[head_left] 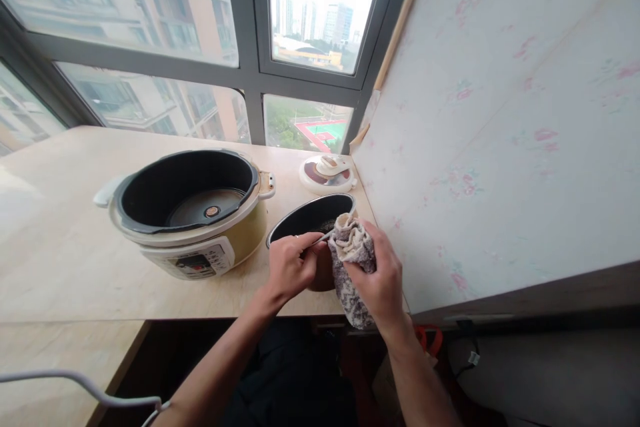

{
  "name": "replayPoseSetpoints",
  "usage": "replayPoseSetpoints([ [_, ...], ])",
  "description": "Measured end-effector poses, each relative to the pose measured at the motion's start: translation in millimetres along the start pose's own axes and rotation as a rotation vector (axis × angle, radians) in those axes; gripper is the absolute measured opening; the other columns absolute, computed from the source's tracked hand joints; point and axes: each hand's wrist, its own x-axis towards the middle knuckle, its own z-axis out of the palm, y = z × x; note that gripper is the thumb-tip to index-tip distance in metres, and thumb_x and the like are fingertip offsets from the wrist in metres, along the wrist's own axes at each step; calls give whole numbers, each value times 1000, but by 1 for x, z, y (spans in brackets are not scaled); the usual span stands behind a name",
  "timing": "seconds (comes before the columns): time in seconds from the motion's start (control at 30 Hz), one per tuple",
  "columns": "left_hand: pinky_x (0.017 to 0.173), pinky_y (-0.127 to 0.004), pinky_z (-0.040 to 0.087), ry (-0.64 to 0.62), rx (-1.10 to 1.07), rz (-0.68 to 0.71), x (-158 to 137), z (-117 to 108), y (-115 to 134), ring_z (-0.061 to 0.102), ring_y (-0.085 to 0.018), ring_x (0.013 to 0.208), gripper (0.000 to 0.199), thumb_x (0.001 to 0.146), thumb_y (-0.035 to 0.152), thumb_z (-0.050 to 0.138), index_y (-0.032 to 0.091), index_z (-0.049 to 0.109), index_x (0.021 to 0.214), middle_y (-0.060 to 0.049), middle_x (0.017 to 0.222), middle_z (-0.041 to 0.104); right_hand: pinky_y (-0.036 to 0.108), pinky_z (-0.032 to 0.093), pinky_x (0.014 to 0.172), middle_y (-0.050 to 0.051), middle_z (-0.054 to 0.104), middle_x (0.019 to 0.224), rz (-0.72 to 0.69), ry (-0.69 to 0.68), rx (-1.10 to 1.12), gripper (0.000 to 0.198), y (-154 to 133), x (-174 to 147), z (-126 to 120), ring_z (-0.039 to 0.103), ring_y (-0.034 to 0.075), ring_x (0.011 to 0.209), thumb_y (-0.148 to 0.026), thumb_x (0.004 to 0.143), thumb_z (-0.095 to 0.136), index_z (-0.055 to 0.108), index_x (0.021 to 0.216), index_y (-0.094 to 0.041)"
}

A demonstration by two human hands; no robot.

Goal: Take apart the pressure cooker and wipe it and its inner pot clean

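Observation:
A dark inner pot (320, 275) with a brownish outside and a pale metal rim stands tilted near the counter's front edge. My left hand (295, 263) is closed at its near rim, the thumb pressed along a thin metal edge. In my right hand (383, 273) is a bunched grey-and-white patterned cloth (354, 280), gripped between thumb and fingers. The cloth's crumpled top touches the pot's right side, and its lower end hangs down in front. Part of the pot's rim and wall is hidden behind my hands and the cloth.
Left of the pot stands an electric pressure cooker (235, 230) with its lid off. The lid (325, 177) lies behind the pot by the window. A flowered wall (500, 147) closes off the right side. A pale cable (90, 387) crosses the lower left.

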Motion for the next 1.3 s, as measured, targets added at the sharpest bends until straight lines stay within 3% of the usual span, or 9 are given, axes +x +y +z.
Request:
replayPoseSetpoints([
  [0.2,60,-28,44,97,-105,-33,-6,-8,-16,64,-17,61,29,89,39,58,20,81,90,-6,72,74,39,49,105,9,68,127,153,-142,200,55,47,35,-7,64,26,117,-25,77,67,62,131,-18],
  [0.3,57,-28,43,108,-119,6,-12,-12,-21,62,-16,57,28,89,38,58,20,80,87,-6,68,73,39,48,104,8,70,122,282,-140,265,56,78,50,-4,64,26,114,-29,73,65,64,127,-17],
  [0.5,55,-28,41,112,-153,128,-22,-7,-18,57,-14,52,25,90,34,57,20,77,82,-4,62,69,39,50,91,5,69,90,418,-325,289,33,141,79,16,62,24,88,-38,68,60,65,93,-16],
  [0.6,56,-28,41,119,-190,191,-27,-4,-18,57,-14,52,23,91,31,57,19,75,82,-4,61,67,41,45,101,7,71,102,407,-451,391,37,155,87,17,63,25,100,-32,69,59,66,101,-15],
  [0.77,58,-26,41,101,-224,260,-31,-8,-31,57,-14,58,21,96,27,53,17,69,86,-3,65,66,41,26,121,5,55,148,369,-594,626,70,146,92,-5,47,24,139,-19,70,61,57,140,-23],
  [0.87,61,-27,40,63,-241,313,-32,-10,-38,54,-14,60,24,99,29,49,17,64,84,-2,65,62,45,30,119,8,48,154,429,-684,706,71,136,92,-20,45,27,141,-27,75,71,55,144,-24],
  [1.07,72,-33,41,4,-347,180,-36,-15,-55,51,-17,67,39,102,42,44,18,60,77,-3,68,55,44,39,113,12,62,138,474,-840,786,78,122,94,-32,57,27,130,-33,68,84,58,140,-19],
  [1.17,69,-30,43,-6,-434,109,-39,-16,-67,54,-17,74,39,103,45,44,17,61,81,-6,77,58,39,45,105,10,66,127,398,-876,689,66,112,97,-31,62,25,119,-33,66,87,66,126,-18],
  [1.3,76,-30,48,21,-415,154,-44,-14,-77,59,-18,86,36,105,42,38,17,63,97,-9,93,62,30,49,87,5,67,107,370,-821,637,50,100,96,-30,63,21,97,-34,65,89,69,108,-18],
])
